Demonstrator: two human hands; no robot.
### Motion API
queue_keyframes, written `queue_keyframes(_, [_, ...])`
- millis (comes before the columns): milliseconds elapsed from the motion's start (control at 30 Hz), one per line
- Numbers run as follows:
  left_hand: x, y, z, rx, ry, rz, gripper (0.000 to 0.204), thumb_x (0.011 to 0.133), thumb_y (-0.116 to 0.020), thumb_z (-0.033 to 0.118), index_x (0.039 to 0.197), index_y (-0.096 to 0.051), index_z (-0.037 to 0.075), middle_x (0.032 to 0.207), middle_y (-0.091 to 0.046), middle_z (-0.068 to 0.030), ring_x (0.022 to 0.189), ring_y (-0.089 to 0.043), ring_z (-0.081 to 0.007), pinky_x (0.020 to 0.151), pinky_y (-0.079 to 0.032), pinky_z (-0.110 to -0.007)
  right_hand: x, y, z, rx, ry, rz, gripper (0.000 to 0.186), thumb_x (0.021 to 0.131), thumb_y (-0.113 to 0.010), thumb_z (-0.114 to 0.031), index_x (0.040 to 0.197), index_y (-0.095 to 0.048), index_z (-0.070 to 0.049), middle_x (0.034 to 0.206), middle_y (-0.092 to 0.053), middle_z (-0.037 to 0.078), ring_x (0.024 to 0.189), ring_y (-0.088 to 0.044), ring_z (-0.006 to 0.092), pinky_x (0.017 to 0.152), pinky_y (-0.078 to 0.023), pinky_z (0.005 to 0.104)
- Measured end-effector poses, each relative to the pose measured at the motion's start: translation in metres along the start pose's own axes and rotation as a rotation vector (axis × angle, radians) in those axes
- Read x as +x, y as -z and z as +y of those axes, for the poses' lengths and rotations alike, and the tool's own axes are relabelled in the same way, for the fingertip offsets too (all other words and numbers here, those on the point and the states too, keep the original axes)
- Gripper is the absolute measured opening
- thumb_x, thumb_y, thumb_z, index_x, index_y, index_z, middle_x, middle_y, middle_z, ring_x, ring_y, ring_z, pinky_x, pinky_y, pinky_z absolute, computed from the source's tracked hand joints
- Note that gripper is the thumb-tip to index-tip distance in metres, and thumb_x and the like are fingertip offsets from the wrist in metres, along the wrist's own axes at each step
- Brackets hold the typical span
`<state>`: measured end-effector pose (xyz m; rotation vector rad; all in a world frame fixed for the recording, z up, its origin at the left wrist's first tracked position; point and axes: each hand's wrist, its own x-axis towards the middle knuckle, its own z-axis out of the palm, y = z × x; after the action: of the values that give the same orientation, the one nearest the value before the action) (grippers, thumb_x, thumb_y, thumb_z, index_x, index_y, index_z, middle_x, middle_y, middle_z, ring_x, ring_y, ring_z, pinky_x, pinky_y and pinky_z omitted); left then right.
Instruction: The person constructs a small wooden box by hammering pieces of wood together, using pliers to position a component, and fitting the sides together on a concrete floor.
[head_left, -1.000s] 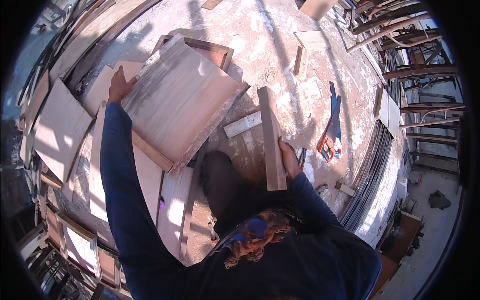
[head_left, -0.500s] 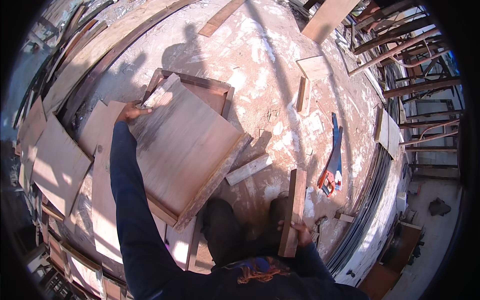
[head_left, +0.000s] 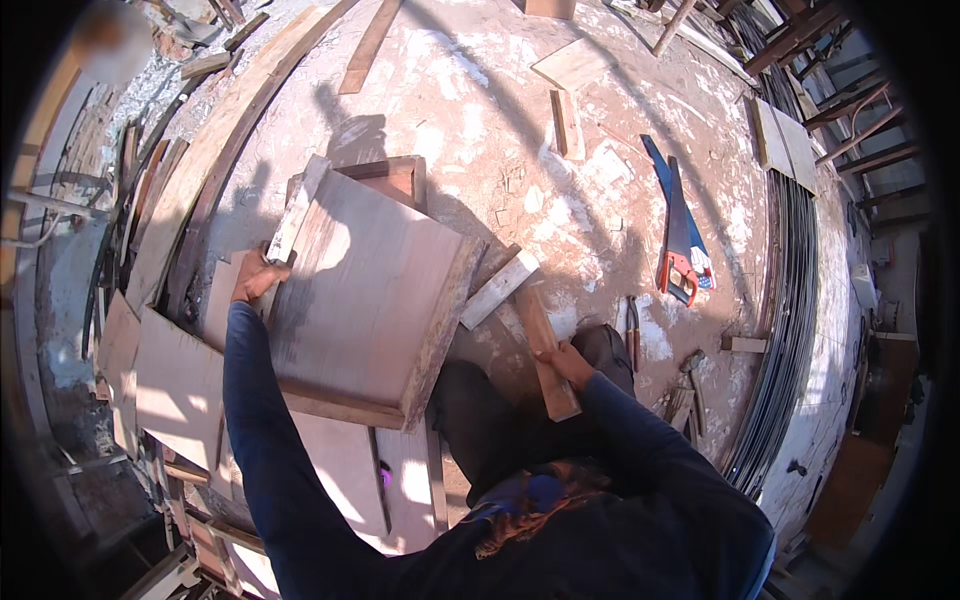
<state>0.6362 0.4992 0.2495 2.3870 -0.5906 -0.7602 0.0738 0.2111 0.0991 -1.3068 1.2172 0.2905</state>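
The left hand [head_left: 255, 280] grips the far left edge of a large square plywood panel [head_left: 365, 295], fingers closed over its rim beside a pale batten [head_left: 293, 212] nailed along that side. The panel is tilted, its near corner low by the person's knees, and it rests partly over an open wooden frame [head_left: 395, 180] just beyond the fingers. The right hand [head_left: 565, 362] is closed around a short wooden strip [head_left: 548, 352], fingers wrapped across its middle. The strip lies slanted, just to the right of the panel's near corner and close to a whitish offcut [head_left: 499, 289] that sits beyond the fingers on the concrete floor [head_left: 470, 110].

Compared with a second ago, the panel has swung and come lower and nearer to the person's body, and the left hand has slid from the panel's top corner to its left edge. The strip, held upright alongside the panel a second ago, has dropped and now points away from the person along the floor. In my judgement the person is lowering and squaring the panel while bringing the strip to its edge.

Well to the right of the right fingers lie a handsaw [head_left: 680, 240] with a blue blade guard and orange handle, and a hammer [head_left: 683, 385].
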Motion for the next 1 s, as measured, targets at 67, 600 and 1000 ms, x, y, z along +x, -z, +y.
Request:
queue_keyframes(67, [-0.044, 0.004, 0.06, 0.135, -0.189, 0.076, 0.062, 0.057, -0.077, 0.017, 0.113, -0.061, -0.004, 0.1, -0.071, -0.0204, 0.095, -0.069, -0.0306, 0.085, -0.052, -0.036, 0.02, -0.027, -0.012, -0.151, -0.002, 0.012, 0.067, 0.082, -0.073, -0.032, 0.127, -0.045, 0.008, 0.113, -0.062, 0.023, 0.103, -0.063, 0.0327, 0.09, -0.049, 0.0416])
queue_keyframes(600, [-0.27, -0.076, 0.395, 0.71, -0.874, 0.755, 0.09, 0.055, -0.075, 0.021, 0.138, -0.047, 0.003, 0.118, -0.06, -0.0201, 0.104, -0.062, -0.0384, 0.09, -0.052, -0.045, -0.088, 0.153, 0.006, 0.632, 0.81, 0.486, 0.059, 0.103, -0.044, -0.04, 0.146, -0.035, -0.001, 0.137, -0.051, 0.018, 0.127, -0.049, 0.0276, 0.105, -0.038, 0.0366])
queue_keyframes(1000, [-0.235, -0.284, 0.399, 0.555, -0.759, 0.331, 0.092, 0.054, -0.08, 0.025, 0.136, -0.046, 0.002, 0.125, -0.058, -0.0199, 0.115, -0.057, -0.0381, 0.098, -0.048, -0.044, -0.149, 0.234, 0.075, 0.637, 0.991, 0.905, 0.064, 0.078, -0.082, -0.017, 0.126, -0.045, 0.004, 0.104, -0.066, 0.019, 0.097, -0.067, 0.0269, 0.084, -0.053, 0.0372])
